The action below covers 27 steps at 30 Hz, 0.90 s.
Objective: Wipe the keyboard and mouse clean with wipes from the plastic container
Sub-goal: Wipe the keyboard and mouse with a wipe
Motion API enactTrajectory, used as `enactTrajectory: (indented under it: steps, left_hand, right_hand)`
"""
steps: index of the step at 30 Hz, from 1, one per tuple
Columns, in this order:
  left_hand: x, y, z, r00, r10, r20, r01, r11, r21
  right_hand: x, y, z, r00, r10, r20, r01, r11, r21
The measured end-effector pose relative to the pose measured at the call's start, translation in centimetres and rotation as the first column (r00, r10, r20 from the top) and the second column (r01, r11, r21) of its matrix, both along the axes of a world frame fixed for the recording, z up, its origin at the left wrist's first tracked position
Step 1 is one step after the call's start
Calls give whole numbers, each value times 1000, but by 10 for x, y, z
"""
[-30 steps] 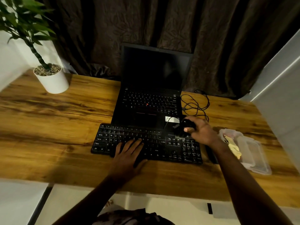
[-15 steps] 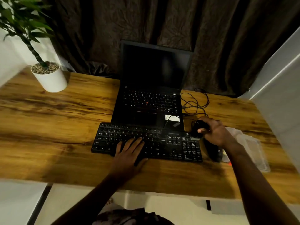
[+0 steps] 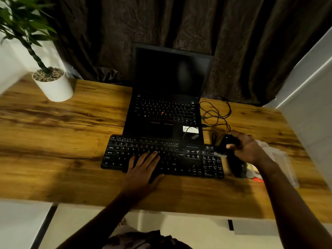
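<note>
Wood-grain desk (image 3: pixel 62 133) before dark curtains (image 3: pixel 233 42), potted plant (image 3: pixel 52 83) at corner.

I see a counter (image 3: pixel 62 133) of warm honey-brown wood with dark streaked grain, carrying a black keyboard (image 3: pixel 179 157) with pale legends and a black mouse (image 3: pixel 228 142). Behind them a black laptop (image 3: pixel 167 97) shows a red dot among its keys, a white sticker and black cables (image 3: pixel 217 114) beside it. A dark brown curtain (image 3: pixel 233 42) bears a faint leaf pattern, and a green plant (image 3: pixel 23 24) stands in a white pot (image 3: pixel 55 88) topped with grey pebbles.
</note>
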State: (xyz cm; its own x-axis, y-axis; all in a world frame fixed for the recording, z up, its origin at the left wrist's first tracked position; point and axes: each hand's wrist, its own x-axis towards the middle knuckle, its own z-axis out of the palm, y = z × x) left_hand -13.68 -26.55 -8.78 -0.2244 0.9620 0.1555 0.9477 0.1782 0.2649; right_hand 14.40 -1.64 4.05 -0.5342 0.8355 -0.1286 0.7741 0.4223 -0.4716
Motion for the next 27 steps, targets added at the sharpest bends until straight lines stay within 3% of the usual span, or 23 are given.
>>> enactTrajectory:
  steps: [11, 19, 27]
  left_hand:
    - [0, 2, -2, 1000, 18, -20, -17, 1000, 3]
    - [0, 2, -2, 1000, 13, -22, -13, 1000, 10]
    - [0, 1, -2, 1000, 6, -28, -6, 1000, 21]
  right_hand:
    - [-43, -30, -2, 993, 48, -108, -55, 996, -67]
    - [-12, -5, -10, 1000, 7, -1, -8, 997, -74]
    - [-51, -28, -7, 998, 0, -63, -3, 999, -52]
